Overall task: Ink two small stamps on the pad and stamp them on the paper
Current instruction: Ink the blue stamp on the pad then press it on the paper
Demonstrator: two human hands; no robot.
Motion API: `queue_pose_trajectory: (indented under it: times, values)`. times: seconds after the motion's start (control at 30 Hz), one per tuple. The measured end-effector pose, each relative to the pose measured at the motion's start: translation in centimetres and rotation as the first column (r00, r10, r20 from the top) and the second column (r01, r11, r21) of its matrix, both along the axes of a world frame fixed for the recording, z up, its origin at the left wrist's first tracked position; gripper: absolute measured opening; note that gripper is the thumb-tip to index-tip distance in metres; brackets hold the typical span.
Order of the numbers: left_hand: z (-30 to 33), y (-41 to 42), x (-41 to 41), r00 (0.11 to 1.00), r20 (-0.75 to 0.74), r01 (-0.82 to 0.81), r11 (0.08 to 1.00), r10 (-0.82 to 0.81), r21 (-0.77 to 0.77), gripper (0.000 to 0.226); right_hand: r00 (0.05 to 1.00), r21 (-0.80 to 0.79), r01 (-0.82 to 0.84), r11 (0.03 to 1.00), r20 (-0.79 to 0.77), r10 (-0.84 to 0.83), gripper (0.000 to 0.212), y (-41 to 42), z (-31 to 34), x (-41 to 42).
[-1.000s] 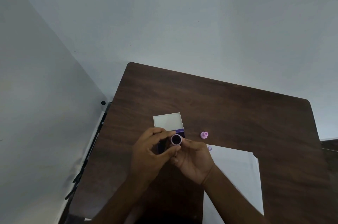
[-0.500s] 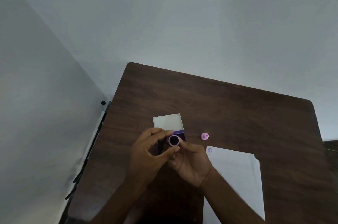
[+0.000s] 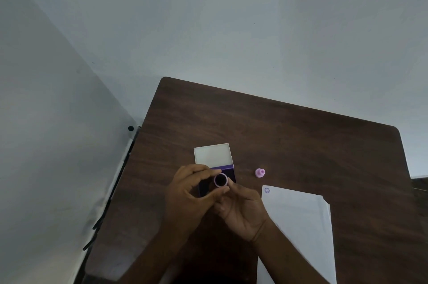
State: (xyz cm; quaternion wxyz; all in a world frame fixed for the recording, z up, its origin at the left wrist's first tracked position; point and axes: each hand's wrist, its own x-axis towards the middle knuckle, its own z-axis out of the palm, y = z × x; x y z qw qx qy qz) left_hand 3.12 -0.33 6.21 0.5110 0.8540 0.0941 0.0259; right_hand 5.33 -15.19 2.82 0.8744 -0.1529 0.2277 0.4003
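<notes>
Both hands meet over the ink pad (image 3: 228, 171), whose white lid (image 3: 213, 154) stands open on its far side. The left hand (image 3: 190, 193) pinches a small stamp (image 3: 220, 180) between thumb and forefinger, its round face turned up and looking dark with ink. The right hand (image 3: 240, 209) has its fingers curled loosely just beside the stamp; whether they touch it I cannot tell. The second stamp (image 3: 259, 172), pink, stands alone on the table (image 3: 301, 144), to the right of the pad and just beyond the far corner of the paper (image 3: 298, 219). One round print (image 3: 267, 190) already sits at that corner.

The risks I see: a wet face turned up so close to fingertips can smear onto skin. If the stamp is carried tilted to the paper, the print may come out partial. The paper lies loose, so pressing may shift it and blur the mark.
</notes>
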Motion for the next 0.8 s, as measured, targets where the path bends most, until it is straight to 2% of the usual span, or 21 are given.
queue_pose_trajectory:
  times: [0.3, 0.4, 0.5, 0.6, 0.67, 0.73, 0.8]
  values:
    - [-1.8, -0.8, -0.6, 0.992, -0.118, -0.037, 0.998, 0.031, -0.047, 0.042, 1.000, -0.197, -0.013, 0.980, 0.023, 0.018, 0.036, -0.8, -1.4, 0.3]
    - [-3.5, -0.5, -0.5, 0.993, -0.115, -0.013, 1.000, 0.010, -0.028, 0.044, 0.987, -0.427, -0.054, 0.903, 0.117, 0.114, 0.038, -1.1, -2.1, 0.9]
    - [-5.8, 0.1, -0.3, 0.993, -0.109, 0.049, 0.999, -0.050, -0.011, 0.054, 0.957, -0.743, -0.034, 0.668, 0.168, 0.236, 0.035, -1.5, -2.6, 1.9]
    - [-8.2, 0.3, 0.1, 0.980, -0.176, 0.127, 0.976, -0.096, 0.175, 0.061, 0.898, -0.953, 0.020, 0.301, 0.149, 0.413, 0.023, -1.7, -4.0, 2.6]
    - [-9.5, 0.4, 0.4, 0.966, -0.219, 0.206, 0.926, -0.140, 0.316, 0.073, 0.807, -0.987, 0.136, 0.085, 0.160, 0.568, 0.016, -1.8, -5.1, 2.9]
    - [-10.3, 0.3, 0.8, 0.954, -0.223, 0.282, 0.859, -0.202, 0.428, 0.086, 0.704, -0.962, 0.271, -0.025, 0.180, 0.686, 0.017, -1.8, -6.2, 2.9]
    - [-10.7, 0.2, 1.2, 0.940, -0.241, 0.333, 0.800, -0.241, 0.499, 0.092, 0.615, -0.938, 0.328, -0.109, 0.125, 0.778, 0.018, -1.9, -7.2, 3.2]
